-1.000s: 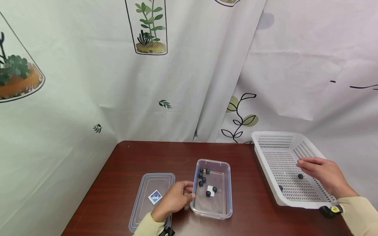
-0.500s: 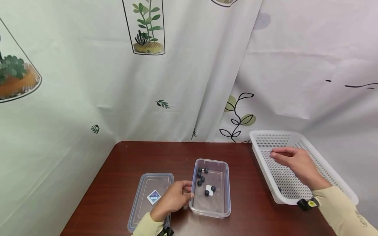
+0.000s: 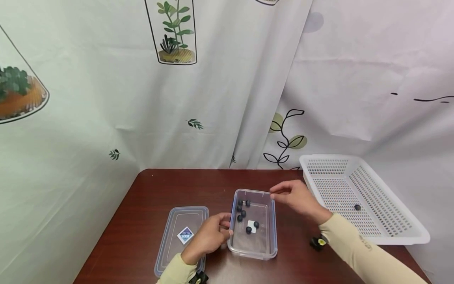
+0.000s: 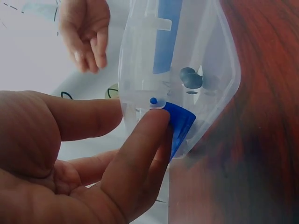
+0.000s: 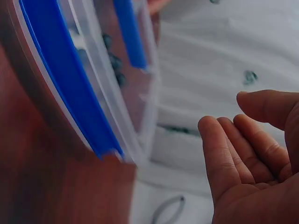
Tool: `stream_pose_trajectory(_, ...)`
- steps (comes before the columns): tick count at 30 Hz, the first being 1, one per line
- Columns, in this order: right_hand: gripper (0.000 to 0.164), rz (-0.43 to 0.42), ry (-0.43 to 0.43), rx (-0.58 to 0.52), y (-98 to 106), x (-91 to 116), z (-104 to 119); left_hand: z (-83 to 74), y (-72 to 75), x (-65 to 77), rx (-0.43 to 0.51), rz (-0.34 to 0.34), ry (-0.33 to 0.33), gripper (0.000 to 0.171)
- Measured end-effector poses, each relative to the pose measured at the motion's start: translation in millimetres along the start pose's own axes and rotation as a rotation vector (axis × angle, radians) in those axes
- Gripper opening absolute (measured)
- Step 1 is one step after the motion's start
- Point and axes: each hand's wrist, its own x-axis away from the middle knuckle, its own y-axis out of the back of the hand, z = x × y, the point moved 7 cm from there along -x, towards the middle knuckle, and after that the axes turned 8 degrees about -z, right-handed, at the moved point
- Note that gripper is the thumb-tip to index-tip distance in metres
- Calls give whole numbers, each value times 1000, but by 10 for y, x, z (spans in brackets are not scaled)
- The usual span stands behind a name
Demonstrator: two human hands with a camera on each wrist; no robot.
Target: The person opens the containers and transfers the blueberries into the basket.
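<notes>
A clear plastic food container [image 3: 260,244] stands at the middle of the table, with several blueberries [image 3: 243,213] inside. At its left side, my left hand [image 3: 211,232] holds the wall, thumb and fingers bent against it. In the left wrist view, its fingertips [image 4: 158,116] lie on a blue latch [image 4: 182,119] that hangs from the rim. My right hand [image 3: 294,195] is at the container's far right corner, fingertips right by the rim. In the right wrist view, thumb and fingers [image 5: 212,140] stand apart with nothing visible between them.
A white perforated basket [image 3: 415,225] stands at the table's right, a blueberry [image 3: 357,207] in it. The clear lid [image 3: 166,244] with a blue-edged rim lies left of the container, partly under my left hand. A printed curtain [image 3: 213,98] hangs behind the table.
My right hand has moved left from over the white basket to the container's far right corner. My left hand stays at the container's left side.
</notes>
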Motion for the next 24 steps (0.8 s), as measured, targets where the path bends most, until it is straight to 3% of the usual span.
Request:
stream_pose_trajectory(7, 18, 113, 76, 68, -561, 14, -27, 21, 18, 25, 19, 8, -15, 61)
stream_pose_trajectory(12, 20, 220, 162, 122, -850, 16, -37, 53, 11, 28, 49, 43, -33, 60)
stream_pose_trajectory(19, 23, 333, 275, 261, -1023, 21, -6, 100, 7, 49, 120, 73, 8, 62)
stream_pose_trajectory(24, 22, 363, 328, 340, -1069, 16, 18, 104, 13, 51, 120, 75, 3, 63)
